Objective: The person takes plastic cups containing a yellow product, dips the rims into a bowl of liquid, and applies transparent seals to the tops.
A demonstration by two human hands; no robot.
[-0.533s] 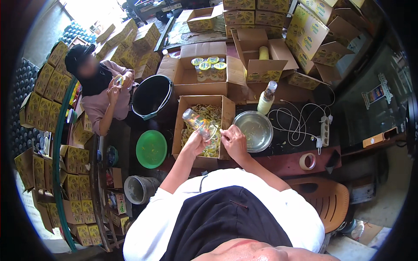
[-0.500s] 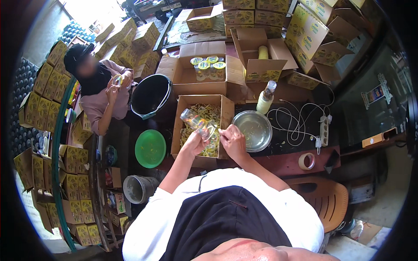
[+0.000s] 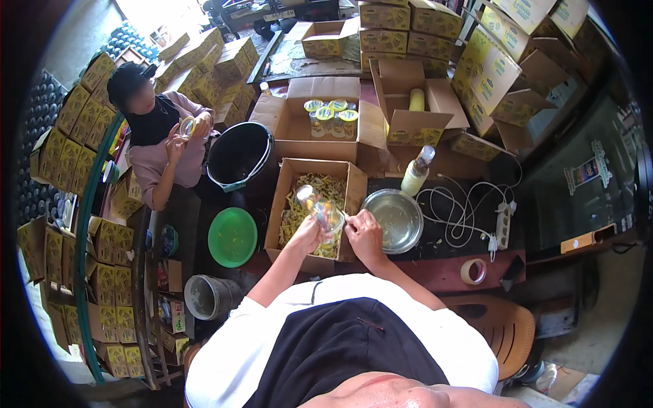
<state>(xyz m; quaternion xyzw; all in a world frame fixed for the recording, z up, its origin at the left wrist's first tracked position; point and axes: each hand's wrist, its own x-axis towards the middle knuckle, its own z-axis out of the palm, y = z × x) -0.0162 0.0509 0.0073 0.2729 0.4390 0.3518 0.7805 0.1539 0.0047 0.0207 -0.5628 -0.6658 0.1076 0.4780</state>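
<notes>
My left hand (image 3: 307, 236) grips a clear plastic container with colourful markings (image 3: 322, 209), held tilted over an open cardboard box (image 3: 355, 187) full of small yellowish strips or wrappers. My right hand (image 3: 364, 232) is beside it, fingers pinched at the container's lower right end on something too small to make out. Just right of the box sits a steel basin (image 3: 413, 234) with liquid, and behind that a tall pale cylinder (image 3: 414, 178) with a clear top. A green basin (image 3: 231, 234) lies left of the box.
A co-worker (image 3: 156, 136) at left handles a small clear item. A black bucket (image 3: 240, 160), a box of lidded cups (image 3: 332, 121), stacked cartons (image 3: 486, 68), white cables (image 3: 459, 207), a power strip (image 3: 502, 224), a tape roll (image 3: 473, 270) and a grey pail (image 3: 207, 297) surround me.
The view has shifted slightly, with the table lower in the picture. My left hand and the container have moved a little; both hands keep their grip. The co-worker's head has turned slightly.
</notes>
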